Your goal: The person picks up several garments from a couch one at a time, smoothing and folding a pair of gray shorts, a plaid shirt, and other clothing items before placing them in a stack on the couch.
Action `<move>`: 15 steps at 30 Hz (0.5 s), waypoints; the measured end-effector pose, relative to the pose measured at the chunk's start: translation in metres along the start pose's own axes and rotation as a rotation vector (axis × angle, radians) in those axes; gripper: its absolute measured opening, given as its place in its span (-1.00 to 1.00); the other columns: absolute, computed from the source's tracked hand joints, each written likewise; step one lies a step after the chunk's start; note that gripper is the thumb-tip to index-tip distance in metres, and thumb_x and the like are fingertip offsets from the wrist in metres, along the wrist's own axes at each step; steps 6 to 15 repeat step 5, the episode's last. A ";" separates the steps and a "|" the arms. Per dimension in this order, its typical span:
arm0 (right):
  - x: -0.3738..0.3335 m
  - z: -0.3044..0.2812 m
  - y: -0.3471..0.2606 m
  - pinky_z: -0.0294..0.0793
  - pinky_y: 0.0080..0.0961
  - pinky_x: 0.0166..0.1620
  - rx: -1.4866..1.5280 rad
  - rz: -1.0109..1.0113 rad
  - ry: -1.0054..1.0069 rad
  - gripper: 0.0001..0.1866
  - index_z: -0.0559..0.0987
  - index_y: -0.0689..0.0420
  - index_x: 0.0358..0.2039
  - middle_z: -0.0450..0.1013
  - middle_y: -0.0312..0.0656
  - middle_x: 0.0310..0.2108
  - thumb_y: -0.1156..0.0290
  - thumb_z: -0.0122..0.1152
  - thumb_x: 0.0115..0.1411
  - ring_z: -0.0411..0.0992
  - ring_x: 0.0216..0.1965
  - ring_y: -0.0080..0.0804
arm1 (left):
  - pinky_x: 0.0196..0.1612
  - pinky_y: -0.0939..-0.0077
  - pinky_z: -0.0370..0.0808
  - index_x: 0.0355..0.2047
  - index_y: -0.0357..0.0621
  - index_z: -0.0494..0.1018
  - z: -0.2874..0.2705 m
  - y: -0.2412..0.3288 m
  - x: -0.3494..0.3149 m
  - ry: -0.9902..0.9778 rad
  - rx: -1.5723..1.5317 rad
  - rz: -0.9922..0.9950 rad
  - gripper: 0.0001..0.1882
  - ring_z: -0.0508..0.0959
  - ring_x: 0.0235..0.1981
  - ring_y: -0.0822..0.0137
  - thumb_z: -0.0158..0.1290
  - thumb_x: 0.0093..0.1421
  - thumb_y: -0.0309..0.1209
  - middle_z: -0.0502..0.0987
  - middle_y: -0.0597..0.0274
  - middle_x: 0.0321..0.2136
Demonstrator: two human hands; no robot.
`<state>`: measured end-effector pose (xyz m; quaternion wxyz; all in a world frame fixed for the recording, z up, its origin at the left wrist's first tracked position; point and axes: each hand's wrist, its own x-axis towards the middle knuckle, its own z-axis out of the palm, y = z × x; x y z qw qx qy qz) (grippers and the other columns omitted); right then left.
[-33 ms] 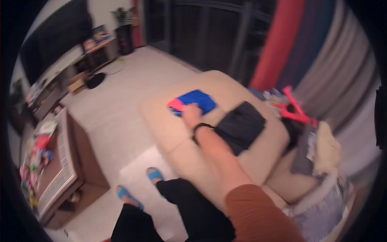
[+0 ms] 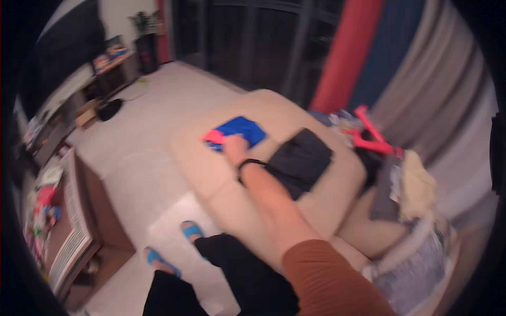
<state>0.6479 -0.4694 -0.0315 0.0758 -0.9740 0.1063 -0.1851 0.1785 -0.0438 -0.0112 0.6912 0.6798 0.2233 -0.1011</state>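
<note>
My right hand (image 2: 235,147) reaches over the beige cushioned seat (image 2: 211,179) and rests on the near edge of a folded blue garment (image 2: 242,129). A red-pink patch shows at the garment's left end, beside my fingers. Blur hides whether the fingers pinch the cloth or only lie on it. A black band circles my right wrist. Close by on the right, partly behind my forearm, lies a dark folded garment (image 2: 303,158). My left hand is out of view.
Clothes, including a cream one (image 2: 417,187), are heaped on the right beside a bright pink frame-like thing (image 2: 369,137). A brown table (image 2: 100,210) with clutter stands at left. Striped curtains (image 2: 348,58) hang at the far right. My feet wear blue slippers (image 2: 192,230).
The whole view has swung slightly to the right, so everything sits further left. My right hand stays on the blue garment.
</note>
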 end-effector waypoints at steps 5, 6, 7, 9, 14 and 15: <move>-0.036 -0.056 -0.037 0.42 -0.21 0.01 0.572 -0.059 -0.399 -0.63 0.57 0.25 -0.22 0.49 0.14 -0.18 0.32 0.26 -0.04 0.46 -0.08 -0.02 | -0.26 0.57 0.53 -0.08 -0.23 0.45 -0.013 -0.004 0.009 0.024 -0.025 -0.032 -0.71 0.56 -0.38 0.40 0.11 0.21 -0.39 0.58 0.17 -0.35; -0.036 -0.056 -0.037 0.42 -0.21 0.01 0.572 -0.059 -0.399 -0.63 0.57 0.25 -0.22 0.49 0.14 -0.18 0.32 0.26 -0.04 0.46 -0.08 -0.02 | -0.26 0.57 0.53 -0.08 -0.23 0.45 -0.013 -0.004 0.009 0.024 -0.025 -0.032 -0.71 0.56 -0.38 0.40 0.11 0.21 -0.39 0.58 0.17 -0.35; -0.036 -0.056 -0.037 0.42 -0.21 0.01 0.572 -0.059 -0.399 -0.63 0.57 0.25 -0.22 0.49 0.14 -0.18 0.32 0.26 -0.04 0.46 -0.08 -0.02 | -0.26 0.57 0.53 -0.08 -0.23 0.45 -0.013 -0.004 0.009 0.024 -0.025 -0.032 -0.71 0.56 -0.38 0.40 0.11 0.21 -0.39 0.58 0.17 -0.35; -0.036 -0.056 -0.037 0.42 -0.21 0.01 0.572 -0.059 -0.399 -0.63 0.57 0.25 -0.22 0.49 0.14 -0.18 0.32 0.26 -0.04 0.46 -0.08 -0.02 | -0.26 0.57 0.53 -0.08 -0.23 0.45 -0.013 -0.004 0.009 0.024 -0.025 -0.032 -0.71 0.56 -0.38 0.40 0.11 0.21 -0.39 0.58 0.17 -0.35; -0.036 -0.056 -0.037 0.42 -0.21 0.01 0.572 -0.059 -0.399 -0.63 0.57 0.25 -0.22 0.49 0.14 -0.18 0.32 0.26 -0.04 0.46 -0.08 -0.02 | -0.26 0.57 0.53 -0.08 -0.23 0.45 -0.013 -0.004 0.009 0.024 -0.025 -0.032 -0.71 0.56 -0.38 0.40 0.11 0.21 -0.39 0.58 0.17 -0.35; -0.036 -0.056 -0.037 0.42 -0.21 0.01 0.572 -0.059 -0.399 -0.63 0.57 0.25 -0.22 0.49 0.14 -0.18 0.32 0.26 -0.04 0.46 -0.08 -0.02 | -0.26 0.57 0.53 -0.08 -0.23 0.45 -0.013 -0.004 0.009 0.024 -0.025 -0.032 -0.71 0.56 -0.38 0.40 0.11 0.21 -0.39 0.58 0.17 -0.35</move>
